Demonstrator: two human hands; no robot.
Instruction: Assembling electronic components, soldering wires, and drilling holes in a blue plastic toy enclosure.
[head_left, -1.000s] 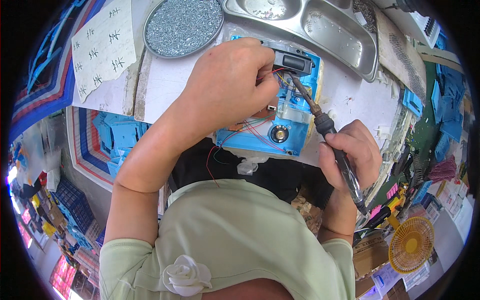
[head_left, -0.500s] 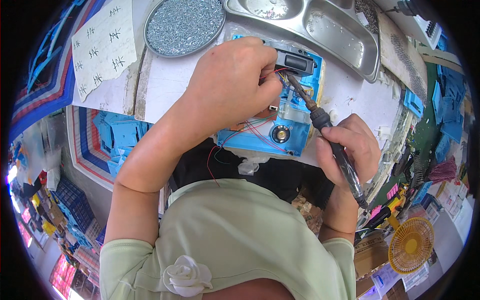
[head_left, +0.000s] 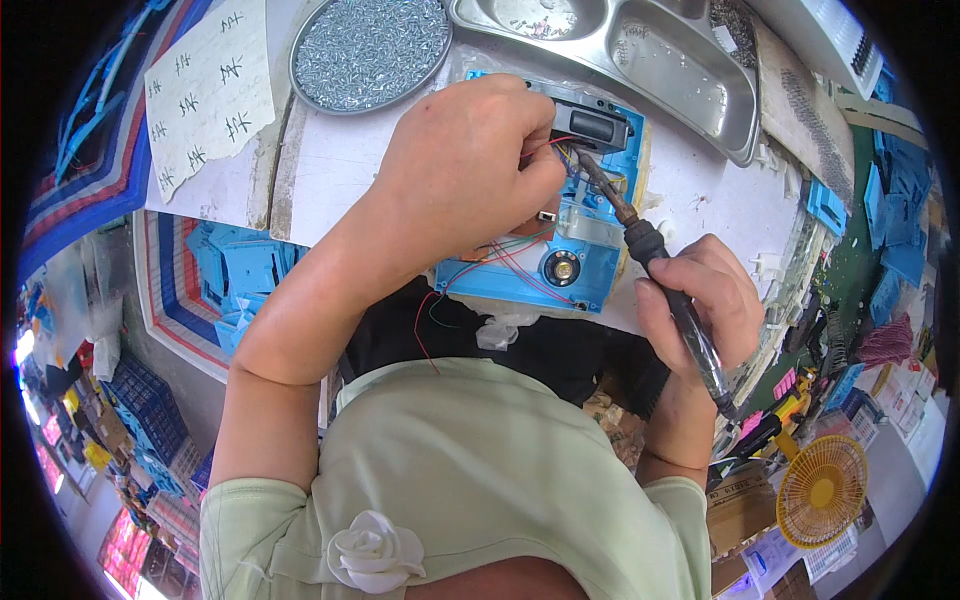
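Note:
A light-blue plastic casing with wiring inside lies on the white table before me. A small round speaker sits in its near end, and a black part spans the far end. My left hand reaches over the casing, thumb and fingers pinched on a thin red wire. In my right hand is a soldering iron with a black handle. Its tip points into the casing, close beside the left fingertips and the black part. Red and green wires trail over the near edge.
A round metal tray full of small screws stands at the back left. Behind the casing is a steel compartment tray. Blue plastic pieces fill a striped bag on the left. A yellow fan stands at the lower right.
The right hand and soldering iron have shifted very slightly right and down. At the upper right, a dark tool end has gone out of view. My left hand stays put.

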